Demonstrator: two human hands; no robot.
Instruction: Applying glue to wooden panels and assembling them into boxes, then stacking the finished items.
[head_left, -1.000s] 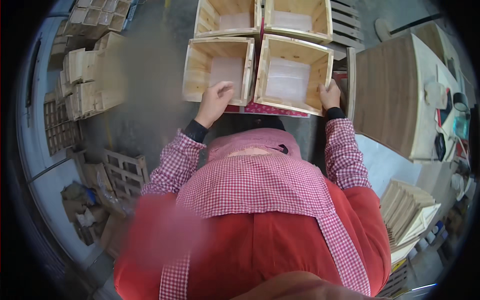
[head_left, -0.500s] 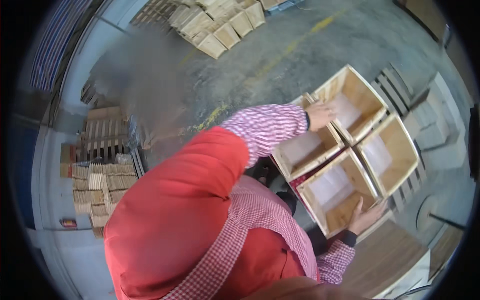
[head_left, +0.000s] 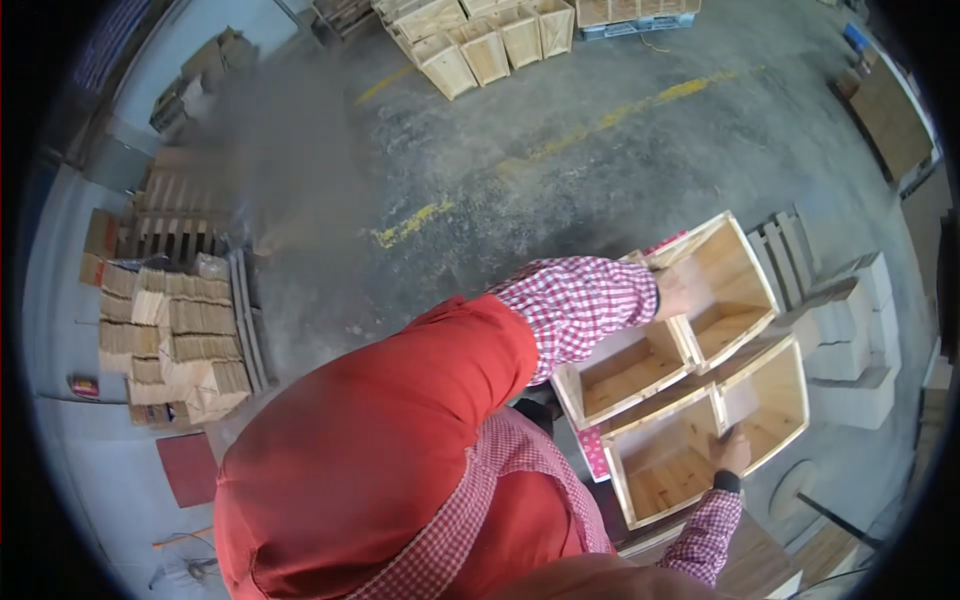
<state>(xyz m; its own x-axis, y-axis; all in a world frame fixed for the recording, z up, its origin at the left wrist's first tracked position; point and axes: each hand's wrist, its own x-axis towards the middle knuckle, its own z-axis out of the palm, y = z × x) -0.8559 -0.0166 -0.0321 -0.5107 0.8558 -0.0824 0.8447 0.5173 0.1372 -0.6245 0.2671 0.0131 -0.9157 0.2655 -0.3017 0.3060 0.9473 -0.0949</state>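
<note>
Several open, tapered wooden boxes stand in two pairs on a red-patterned surface (head_left: pixel 593 453) at my right. My left hand (head_left: pixel 676 296) reaches over the far pair, closed on the walls where the far-right box (head_left: pixel 738 262) and the far-left box (head_left: pixel 640 378) meet. Its fingertips are partly hidden. On the near pair my right hand (head_left: pixel 735 452) grips the joined walls of the near-left box (head_left: pixel 668 492) and the near-right box (head_left: pixel 783 402), thumb inside. A narrow gap runs between the two pairs.
Beyond the boxes are a slatted pallet (head_left: pixel 783 258) and white blocky pieces (head_left: pixel 850 345). Stacked wooden boxes (head_left: pixel 480 52) stand at the far side. To the left are piled wooden pieces (head_left: pixel 185 325). A brown board (head_left: pixel 745 552) lies near my right forearm.
My right hand has moved from the near box's outer corner to the walls between the near pair. The gap between the pairs has widened. My view has turned, shifting the boxes lower.
</note>
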